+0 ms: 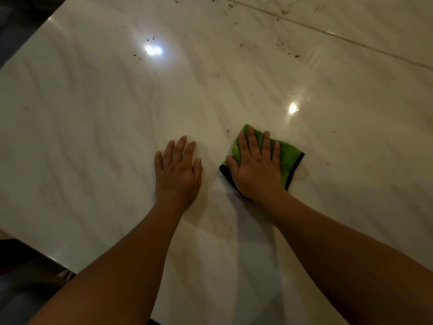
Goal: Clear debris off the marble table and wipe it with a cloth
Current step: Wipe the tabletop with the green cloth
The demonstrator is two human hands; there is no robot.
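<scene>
Pressed flat on a glossy marble table [93, 113], fingers straight: left hand [178, 174] on bare stone, right hand [256, 170] just beside it atop a folded green cloth [289, 160], dark debris specks [297, 56] scattered farther out.

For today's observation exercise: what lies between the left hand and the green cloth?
Nothing but a bare strip of marble table, shown in the head view.
</scene>
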